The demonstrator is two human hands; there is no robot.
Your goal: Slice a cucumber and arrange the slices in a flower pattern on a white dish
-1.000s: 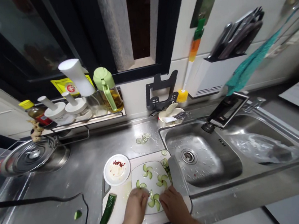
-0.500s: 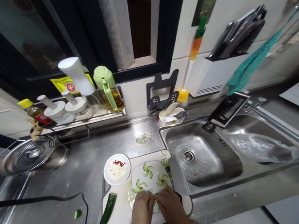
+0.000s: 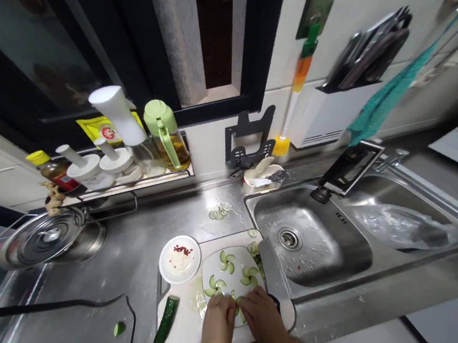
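A white square plate (image 3: pixel 240 259) sits on a white cutting board (image 3: pixel 182 333) at the counter's front edge. Cucumber slices (image 3: pixel 226 262) lie on the plate in small flower shapes. My left hand (image 3: pixel 218 320) and my right hand (image 3: pixel 261 315) meet over the plate's near edge. Their fingertips are pinched together on the cucumber slices there. Half a cucumber (image 3: pixel 166 320) lies on the board to the left. A cleaver (image 3: pixel 272 269) rests on the board's right side, its blade beside the plate.
A small round dish (image 3: pixel 178 259) with white and red bits stands behind the board. Loose cucumber slices (image 3: pixel 219 211) lie on the steel counter. The sink (image 3: pixel 316 238) and its faucet (image 3: pixel 348 171) are right. A pan lid (image 3: pixel 45 241) and condiment bottles (image 3: pixel 125 139) stand at left.
A second ago my hands lay apart on the plate's near corners. They have since come together over the nearest slices and have barely moved in the last half second.
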